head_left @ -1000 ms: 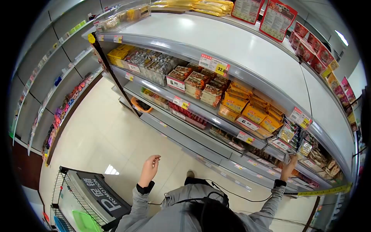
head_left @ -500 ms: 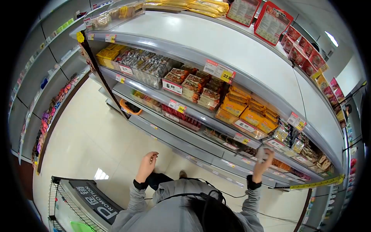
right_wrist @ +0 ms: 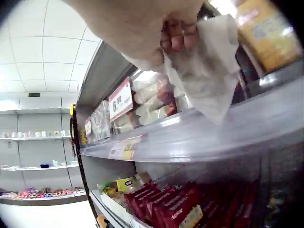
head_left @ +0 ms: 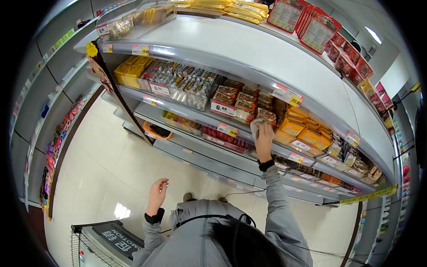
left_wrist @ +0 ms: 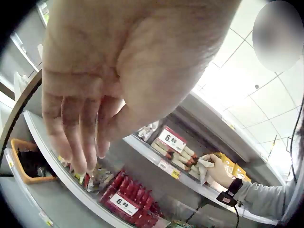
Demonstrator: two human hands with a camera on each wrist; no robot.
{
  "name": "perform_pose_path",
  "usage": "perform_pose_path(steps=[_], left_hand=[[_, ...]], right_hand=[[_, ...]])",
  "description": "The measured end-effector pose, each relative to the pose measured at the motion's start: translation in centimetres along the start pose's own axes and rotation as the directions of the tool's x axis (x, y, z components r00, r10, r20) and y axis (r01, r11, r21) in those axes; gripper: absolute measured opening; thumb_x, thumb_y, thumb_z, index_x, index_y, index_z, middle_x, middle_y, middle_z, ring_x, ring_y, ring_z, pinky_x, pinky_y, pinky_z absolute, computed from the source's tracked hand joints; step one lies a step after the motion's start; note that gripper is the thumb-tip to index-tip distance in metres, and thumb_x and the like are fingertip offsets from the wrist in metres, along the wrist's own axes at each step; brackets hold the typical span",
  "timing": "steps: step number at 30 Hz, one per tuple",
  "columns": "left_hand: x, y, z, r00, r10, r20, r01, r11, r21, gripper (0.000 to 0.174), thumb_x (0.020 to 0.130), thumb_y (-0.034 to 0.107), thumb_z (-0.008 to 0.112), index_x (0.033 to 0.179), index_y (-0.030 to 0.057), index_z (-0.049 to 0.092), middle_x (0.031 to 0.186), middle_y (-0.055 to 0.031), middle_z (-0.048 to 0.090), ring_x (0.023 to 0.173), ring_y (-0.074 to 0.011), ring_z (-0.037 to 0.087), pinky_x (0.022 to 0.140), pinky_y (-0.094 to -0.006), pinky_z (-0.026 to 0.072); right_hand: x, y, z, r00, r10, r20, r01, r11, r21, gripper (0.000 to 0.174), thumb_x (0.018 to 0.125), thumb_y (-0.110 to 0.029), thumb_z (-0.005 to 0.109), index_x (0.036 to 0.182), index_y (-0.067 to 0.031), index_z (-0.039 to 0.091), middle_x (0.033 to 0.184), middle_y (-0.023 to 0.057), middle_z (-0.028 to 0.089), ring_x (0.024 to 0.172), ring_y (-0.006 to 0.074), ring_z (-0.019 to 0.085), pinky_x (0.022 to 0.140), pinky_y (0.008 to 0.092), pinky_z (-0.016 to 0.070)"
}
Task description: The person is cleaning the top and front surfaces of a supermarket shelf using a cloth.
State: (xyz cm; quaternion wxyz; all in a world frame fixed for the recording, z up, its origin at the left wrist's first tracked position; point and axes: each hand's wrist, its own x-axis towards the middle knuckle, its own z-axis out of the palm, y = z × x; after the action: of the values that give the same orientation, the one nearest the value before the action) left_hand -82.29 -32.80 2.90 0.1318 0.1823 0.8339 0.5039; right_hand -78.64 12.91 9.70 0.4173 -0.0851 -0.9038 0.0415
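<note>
A white cloth or tissue (right_wrist: 206, 66) is gripped in the curled fingers of the right hand (head_left: 264, 141), at the front edge of the upper snack shelf. In the right wrist view it hangs just over the clear shelf lip (right_wrist: 190, 135), beside the brown-and-white packs (right_wrist: 154, 102). Yellow packs (head_left: 291, 127) stand just right of that hand. The left hand (head_left: 156, 193) hangs over the floor, away from the shelf, its fingers loosely bent and holding nothing. Seen close in the left wrist view, the left hand (left_wrist: 95, 80) has its fingers pointing down.
Red packs (left_wrist: 130, 199) fill a bin on the shelf below. An orange basket (head_left: 156, 131) sits low at the left end. A black sign (head_left: 116, 239) and wire cart (head_left: 82, 249) stand at bottom left. A yellow strip (head_left: 369, 196) juts out at the right.
The right hand has moved left along the shelf with the white cloth, from the right end to the brown-and-white packs. The left hand has shifted slightly left and down.
</note>
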Motion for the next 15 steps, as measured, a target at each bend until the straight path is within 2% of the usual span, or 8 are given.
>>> perform_pose_path(steps=[3,6,10,11,13,14,15], left_hand=[[1.1,-2.4,-2.1,0.999,0.006,-0.037,-0.008,0.999,-0.04,0.02,0.091,0.002,0.051,0.108,-0.0028,0.061,0.09,-0.0117,0.067,0.081,-0.0176,0.066,0.074,-0.0283,0.0519],[2.2,-3.3,-3.7,1.0,-0.005,-0.027,0.004,0.999,-0.035,0.02,0.091,0.001,0.051,0.107,-0.0029,0.061,0.09,-0.0117,0.067,0.08,-0.0178,0.066,0.074,-0.0282,0.052],[3.9,-3.9,-6.4,0.998,0.052,0.021,-0.051,0.998,-0.035,0.02,0.092,0.002,0.05,0.107,-0.0029,0.061,0.09,-0.012,0.067,0.08,-0.018,0.065,0.074,-0.0284,0.0523],[4.1,-3.7,-7.1,0.999,0.046,0.022,-0.045,0.998,-0.037,0.02,0.092,0.003,0.05,0.108,-0.0029,0.061,0.09,-0.0122,0.067,0.08,-0.018,0.065,0.074,-0.0283,0.0524],[4.4,-4.1,-8.7,0.998,0.056,0.03,-0.055,0.998,-0.032,0.02,0.092,0.003,0.05,0.108,-0.0028,0.061,0.09,-0.0123,0.067,0.081,-0.0179,0.065,0.073,-0.0281,0.0522],[4.6,-4.5,-9.2,0.998,0.06,0.027,-0.059,0.998,-0.026,0.02,0.093,0.004,0.05,0.109,-0.0027,0.061,0.09,-0.0125,0.067,0.081,-0.0178,0.065,0.073,-0.028,0.052],[4.9,-5.0,-9.7,0.997,0.062,0.036,-0.061,0.998,-0.03,0.02,0.093,0.004,0.05,0.109,-0.0027,0.061,0.09,-0.0125,0.067,0.081,-0.0178,0.065,0.073,-0.028,0.052]], right_hand=[[2.2,-1.5,1.5,0.999,0.029,-0.014,-0.03,0.997,-0.064,0.03,0.071,0.006,0.062,0.099,-0.0017,0.054,0.098,0.0154,0.051,0.095,0.0349,0.049,0.083,0.0431,0.0422],[3.2,-3.6,3.8,0.992,-0.05,0.119,0.058,0.996,-0.064,0.027,0.073,0.002,0.063,0.098,-0.0031,0.054,0.097,0.0135,0.05,0.095,0.0325,0.049,0.082,0.0423,0.0411],[1.5,-2.1,5.6,0.986,-0.137,0.098,0.151,0.977,-0.149,0.023,0.077,-0.001,0.062,0.098,-0.0026,0.054,0.095,0.0126,0.05,0.093,0.0321,0.049,0.082,0.0432,0.0411],[0.6,-1.0,4.8,0.987,-0.129,0.098,0.143,0.977,-0.159,0.023,0.077,-0.001,0.062,0.098,-0.0026,0.054,0.095,0.0126,0.05,0.093,0.0321,0.049,0.082,0.0432,0.0411],[-0.3,0.3,2.6,0.998,0.019,0.057,-0.008,0.981,-0.194,0.021,0.077,0.0,0.062,0.097,-0.0016,0.054,0.094,0.014,0.05,0.092,0.0336,0.05,0.081,0.0437,0.0408],[-0.4,0.8,1.5,0.998,0.023,0.057,-0.011,0.979,-0.204,0.021,0.077,0.0,0.062,0.097,-0.0016,0.054,0.094,0.014,0.05,0.092,0.0336,0.05,0.081,0.0437,0.0408],[-0.1,0.8,0.2,0.992,0.11,0.058,-0.101,0.983,-0.153,0.021,0.077,0.002,0.061,0.096,-0.0013,0.054,0.093,0.0149,0.05,0.091,0.0348,0.05,0.08,0.0441,0.0408]])
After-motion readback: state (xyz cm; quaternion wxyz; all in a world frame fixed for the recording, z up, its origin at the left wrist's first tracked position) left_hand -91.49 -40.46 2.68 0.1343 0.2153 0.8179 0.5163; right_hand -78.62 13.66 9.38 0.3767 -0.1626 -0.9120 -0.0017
